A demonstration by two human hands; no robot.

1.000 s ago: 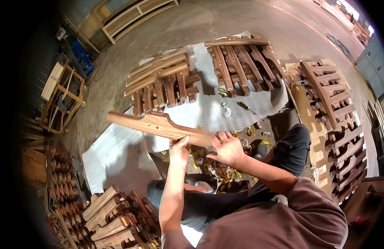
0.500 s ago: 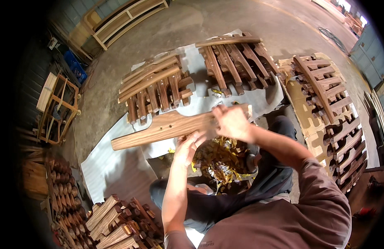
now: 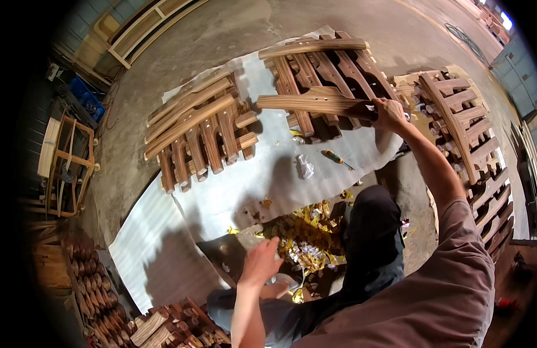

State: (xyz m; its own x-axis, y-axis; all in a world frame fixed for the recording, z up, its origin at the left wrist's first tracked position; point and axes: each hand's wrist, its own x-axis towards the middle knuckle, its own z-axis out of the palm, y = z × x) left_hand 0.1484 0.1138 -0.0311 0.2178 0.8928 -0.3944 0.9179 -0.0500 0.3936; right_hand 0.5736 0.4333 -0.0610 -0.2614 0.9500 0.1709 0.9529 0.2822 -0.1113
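My right hand [image 3: 390, 116] is closed round the right end of a shaped brown wooden piece [image 3: 315, 103]. That piece, with a raised hump along its far edge, is held across the far right stack of similar wooden pieces [image 3: 306, 75]; whether it touches them I cannot tell. My left hand [image 3: 260, 262] hangs over my lap beside a heap of yellow and silvery scraps [image 3: 315, 232], its fingers loosely apart and nothing visible in them. On the white sheet [image 3: 233, 200] lie a small screwdriver [image 3: 333, 156] with a green and orange handle and a crumpled clear plastic bag [image 3: 305, 167].
Another stack of wooden pieces [image 3: 204, 124] stands on the sheet's left. More pieces [image 3: 454, 122] lie on cardboard at the right. At the lower left are piled wooden parts [image 3: 158, 327]. A wooden frame [image 3: 71, 168] and a blue crate [image 3: 86, 98] stand farther left.
The wooden piece has moved away from me and to the right, over the far right stack. My left hand has let go and drawn back. The screwdriver and bag have come into sight.
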